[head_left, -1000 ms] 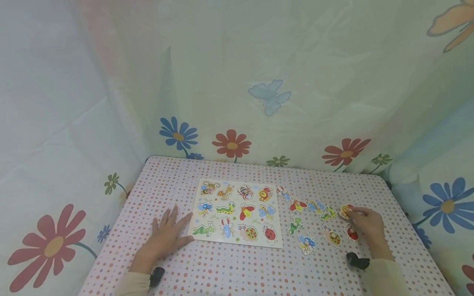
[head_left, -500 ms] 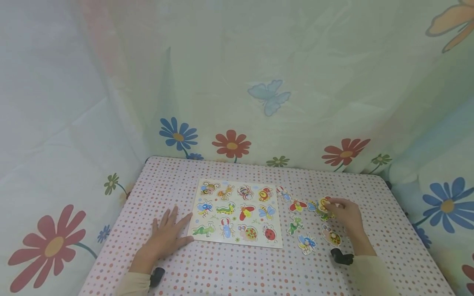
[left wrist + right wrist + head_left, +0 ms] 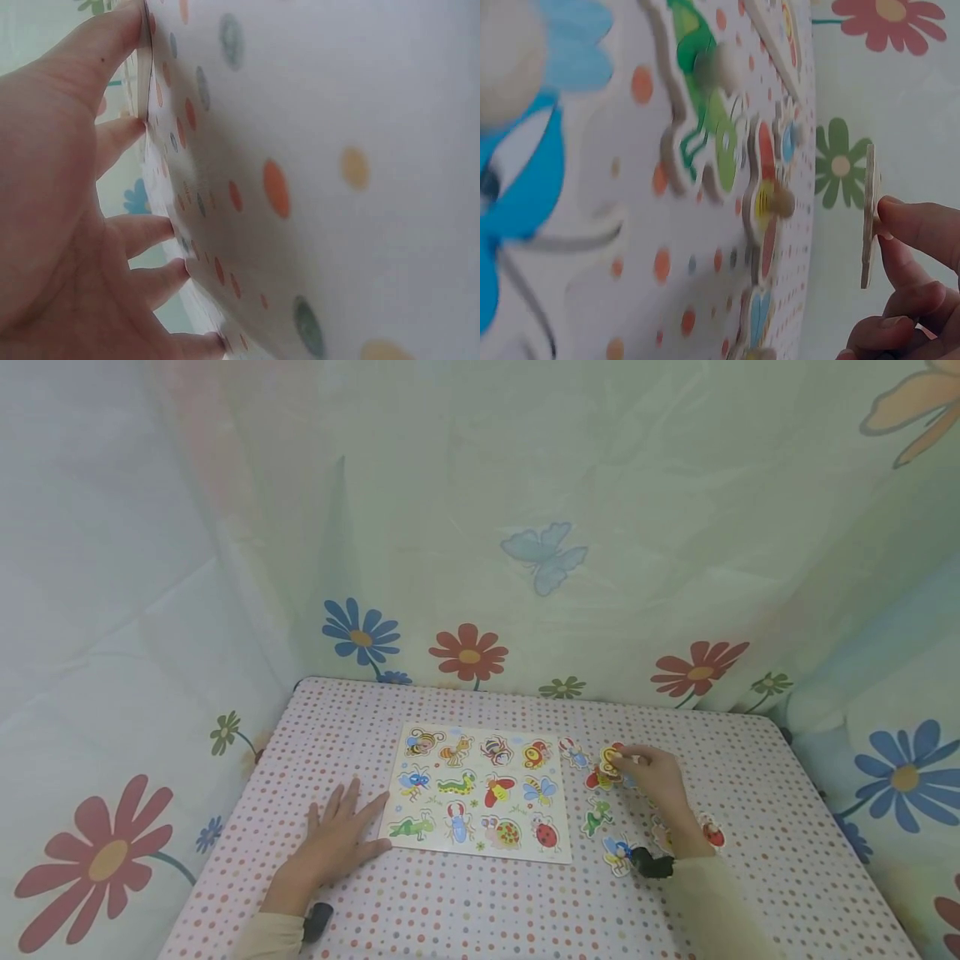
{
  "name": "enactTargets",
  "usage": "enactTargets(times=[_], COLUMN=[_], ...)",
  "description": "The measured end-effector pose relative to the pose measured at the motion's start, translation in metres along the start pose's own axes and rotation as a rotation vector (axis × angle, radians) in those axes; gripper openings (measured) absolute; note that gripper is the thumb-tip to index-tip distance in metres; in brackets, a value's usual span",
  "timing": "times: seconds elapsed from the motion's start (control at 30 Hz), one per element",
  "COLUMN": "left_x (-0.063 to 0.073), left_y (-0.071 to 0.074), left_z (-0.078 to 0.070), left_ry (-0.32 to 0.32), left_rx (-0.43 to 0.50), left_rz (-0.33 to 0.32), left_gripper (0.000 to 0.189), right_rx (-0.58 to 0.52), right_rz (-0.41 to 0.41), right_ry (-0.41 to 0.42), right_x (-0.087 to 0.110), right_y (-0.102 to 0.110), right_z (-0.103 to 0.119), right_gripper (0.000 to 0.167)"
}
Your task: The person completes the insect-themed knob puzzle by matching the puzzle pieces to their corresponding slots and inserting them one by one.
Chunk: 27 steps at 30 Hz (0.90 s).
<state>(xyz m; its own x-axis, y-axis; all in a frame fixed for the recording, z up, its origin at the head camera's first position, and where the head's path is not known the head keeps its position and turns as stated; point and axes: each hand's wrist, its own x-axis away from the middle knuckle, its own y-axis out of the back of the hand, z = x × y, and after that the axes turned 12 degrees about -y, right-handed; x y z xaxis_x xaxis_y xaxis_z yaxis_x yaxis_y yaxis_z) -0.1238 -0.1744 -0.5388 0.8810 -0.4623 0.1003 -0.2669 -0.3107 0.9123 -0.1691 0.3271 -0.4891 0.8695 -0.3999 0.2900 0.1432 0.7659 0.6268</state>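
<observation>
Between thumb and fingertips, my right hand (image 3: 660, 781) pinches a red and yellow puzzle piece (image 3: 611, 760) by its small knob. In the right wrist view this puzzle piece (image 3: 869, 217) appears edge-on, raised off the table. In the head view it overlaps a red-winged insect piece (image 3: 765, 199) lying below. My left hand (image 3: 337, 835) rests with spread fingers on the dotted tabletop. Its thumb and index fingertip are right at the left edge of the puzzle board (image 3: 442, 850). Printed insects in several rows cover that board.
Right of the board lie several loose knobbed pieces: a stag beetle (image 3: 574, 752), a green grasshopper (image 3: 597, 817), a blue insect (image 3: 617, 855) and a ladybug (image 3: 712, 833). My right forearm partly covers others. A flower-print curtain (image 3: 420, 527) surrounds the dotted table (image 3: 450, 910).
My right hand has carried the red and yellow puzzle piece leftward over the loose pieces, closer to the board. The ladybug piece shows again behind the wrist. My left hand has stayed put.
</observation>
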Motion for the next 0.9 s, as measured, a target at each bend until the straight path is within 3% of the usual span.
enactTargets(times=[0.33,0.67,0.9], left_x=[-0.001,-0.001,0.0], left_y=[-0.002,-0.001,0.0], left_z=[0.002,0.002,0.0], left_ry=[0.001,0.011,-0.003], left_rx=[0.004,-0.003,-0.001], left_rz=[-0.006,0.001,-0.011], left_gripper=[0.078,0.078,0.078], right_rx=[-0.008,-0.011,0.023], right_rz=[0.015,0.084,0.103], right_ry=[0.065,0.1,0.05], right_x=[-0.005,-0.008,-0.01], right_y=[-0.032,-0.063,-0.084], right_z=[0.023,0.043,0.054], right_gripper=[0.038,0.032,0.029])
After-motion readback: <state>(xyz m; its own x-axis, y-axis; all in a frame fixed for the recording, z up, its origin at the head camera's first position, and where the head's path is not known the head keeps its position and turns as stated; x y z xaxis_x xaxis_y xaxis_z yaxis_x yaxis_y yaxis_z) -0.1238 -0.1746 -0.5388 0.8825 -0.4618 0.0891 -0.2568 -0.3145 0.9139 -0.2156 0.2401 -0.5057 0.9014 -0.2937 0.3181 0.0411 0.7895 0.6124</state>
